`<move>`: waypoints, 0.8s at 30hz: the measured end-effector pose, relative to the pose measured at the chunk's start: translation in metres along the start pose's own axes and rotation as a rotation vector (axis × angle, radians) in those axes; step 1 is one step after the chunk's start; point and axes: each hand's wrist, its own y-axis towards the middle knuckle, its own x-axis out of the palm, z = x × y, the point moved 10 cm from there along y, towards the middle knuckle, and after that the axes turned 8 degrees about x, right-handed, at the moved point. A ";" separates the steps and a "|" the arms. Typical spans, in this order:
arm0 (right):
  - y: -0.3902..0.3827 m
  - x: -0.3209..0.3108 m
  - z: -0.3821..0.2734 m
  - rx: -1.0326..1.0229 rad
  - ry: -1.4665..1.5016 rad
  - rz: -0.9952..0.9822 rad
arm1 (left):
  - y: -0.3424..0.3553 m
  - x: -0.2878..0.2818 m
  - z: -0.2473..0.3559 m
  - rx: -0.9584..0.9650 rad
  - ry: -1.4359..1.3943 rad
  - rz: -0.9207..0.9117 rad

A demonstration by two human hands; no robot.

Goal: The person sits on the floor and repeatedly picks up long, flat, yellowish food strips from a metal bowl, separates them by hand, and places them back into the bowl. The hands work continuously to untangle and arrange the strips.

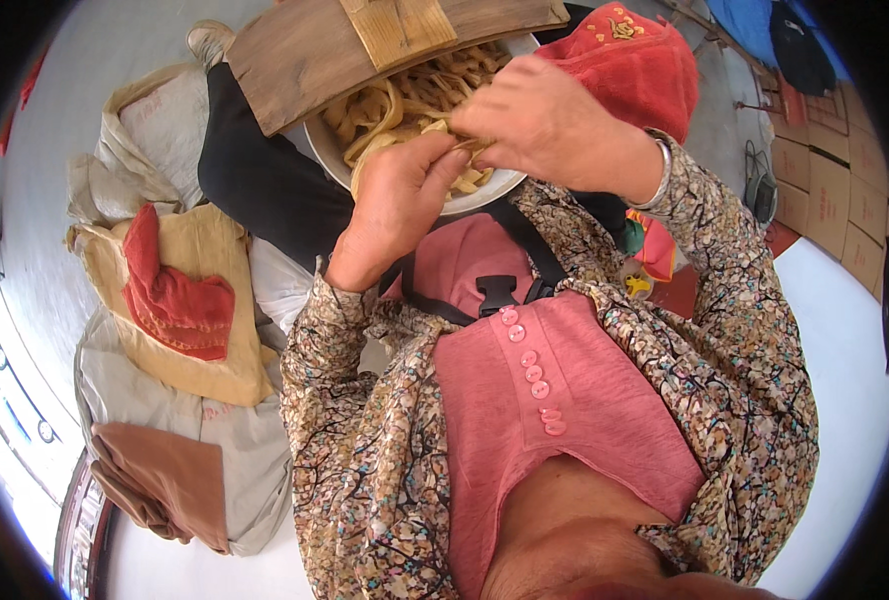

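Above a white basin [500, 188] filled with tan, yellowish strips [445, 82], my two hands meet at the fingertips. My left hand [395, 205] is closed, thumb pressed to fingers, on a pale yellow strip [375, 145] whose kind I cannot make out. Closed in a pinch close by, my right hand [555, 125] has slightly blurred fingers, and what lies between them is hidden. A brown wooden board [300, 75] with a lighter wood block [397, 35] fixed on it lies across the basin's far side.
Red cloth [635, 70] bulges beside the basin at the right. Pale sacks [165, 130] lie at the left, with a yellow cloth [175, 350], a red cloth [180, 300] and a brown cloth [165, 480]. Cardboard boxes [830, 195] are stacked at far right, near a shoe [760, 190].
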 end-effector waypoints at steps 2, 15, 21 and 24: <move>0.000 0.012 0.007 -0.016 0.019 -0.102 | 0.005 0.004 -0.009 -0.066 -0.184 -0.033; 0.018 0.029 0.107 0.626 0.904 0.013 | 0.057 -0.058 -0.050 -0.148 -0.245 0.144; 0.037 0.026 0.132 0.576 0.669 0.264 | 0.087 -0.080 -0.055 -0.073 -0.100 0.245; 0.043 0.029 0.134 0.586 0.564 0.282 | 0.094 -0.089 -0.058 0.029 0.009 0.344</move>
